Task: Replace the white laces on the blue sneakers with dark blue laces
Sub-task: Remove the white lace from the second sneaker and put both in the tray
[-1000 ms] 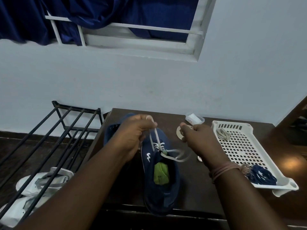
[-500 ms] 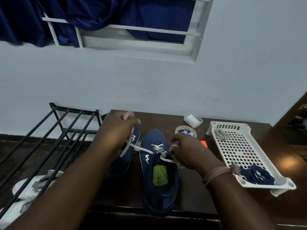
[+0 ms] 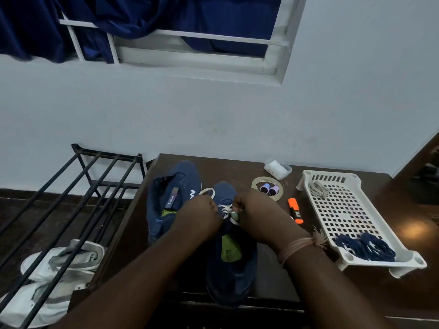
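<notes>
On dark desk (image 3: 261, 264), two blue sneakers: left sneaker (image 3: 173, 193) unlaced; right sneaker (image 3: 231, 262) w/ white lace (image 3: 225, 208) in front eyelets. Left hand (image 3: 202, 210) grip clenched on lace, loop showing above knuckles. Right hand (image 3: 256, 210) grip pinches lace at tongue. Dark blue laces (image 3: 365, 248) lie in white tray (image 3: 344, 210), near corner, well apart from shoes. Orange marker (image 3: 295, 210) btwn sneaker & tray.

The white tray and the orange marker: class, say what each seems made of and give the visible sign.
White tray: probably moulded plastic, matte, judging by its even grid of holes and rounded corner posts. Orange marker: likely smooth plastic, bright uniform colour with a dark printed band; its detail is small.
</notes>
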Tool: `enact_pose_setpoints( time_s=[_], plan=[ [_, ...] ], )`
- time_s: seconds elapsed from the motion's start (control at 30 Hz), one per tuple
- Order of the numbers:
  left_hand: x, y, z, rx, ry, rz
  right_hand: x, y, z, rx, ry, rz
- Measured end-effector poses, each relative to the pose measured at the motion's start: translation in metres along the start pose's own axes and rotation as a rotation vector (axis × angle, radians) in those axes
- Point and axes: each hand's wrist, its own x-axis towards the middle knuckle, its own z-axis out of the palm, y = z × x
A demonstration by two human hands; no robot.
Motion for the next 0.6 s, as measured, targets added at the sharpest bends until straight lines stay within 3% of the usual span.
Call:
enact_pose_setpoints(
  time_s=[0.1,0.2,0.27,0.33,0.47,0.53,0.6],
  plan=[
    [0.001,-0.007,0.001,0.01,0.022,0.008,-0.002,0.002,-0.009,0.045,0.08,-0.08],
    [0.003,-0.009,0.0,0.038,0.024,-0.002,-0.008,-0.001,-0.034,0.32,0.074,-0.031],
    [0.004,-0.009,0.0,0.038,0.022,-0.003,-0.01,-0.002,-0.046,0.839,0.084,0.157],
    [0.004,-0.009,0.001,0.063,0.023,-0.001,-0.009,0.007,-0.056,1.294,0.218,0.362],
    [0.003,-0.01,0.006,0.043,0.025,0.005,-0.015,0.025,-0.078,1.954,0.469,0.263],
    [0.003,-0.01,0.007,0.026,0.033,0.02,-0.02,0.031,-0.085,2.058,0.586,0.195],
    [0.004,-0.01,0.01,0.046,0.047,0.063,-0.02,0.034,-0.082,1.982,0.614,0.23]
  ],
)
